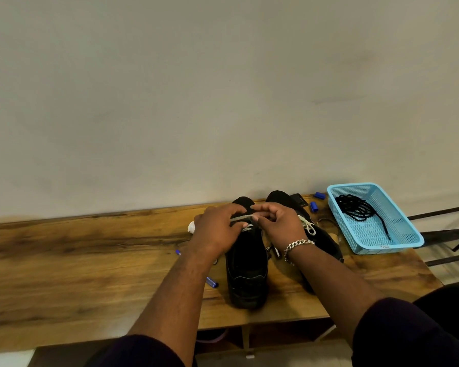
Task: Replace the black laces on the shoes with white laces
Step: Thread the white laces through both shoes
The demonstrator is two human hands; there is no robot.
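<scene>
— What is happening at the wooden plank worktop (pixel 90 260)?

— A person works over a black low-top shoe (pixel 247 263) standing near the worktop's front edge, toe toward the wall. The left hand (pixel 217 231) and the right hand (pixel 278 226) meet above its eyelets, each pinching a stretch of flat white lace (pixel 241 218) pulled taut between them. A silver chain bracelet (pixel 297 246) circles the right wrist.

— And the other shoe?

— A second black shoe (pixel 321 234) lies just beside the first, toward the right end, already threaded with a white lace knot (pixel 308 226).

— Where are the old laces?

— A coil of black cord laces (pixel 358 207) sits in a light-blue perforated plastic basket (pixel 403 234) at the worktop's right end, its corner close to the edge.

— How much room is there?

— The left stretch of the worktop is bare wood. Small blue caps (pixel 316 202) lie near the back edge by the basket, and a blue pen-like piece (pixel 212 282) lies beside the left forearm. The back edge meets a plain pale wall (pixel 223 102).
</scene>
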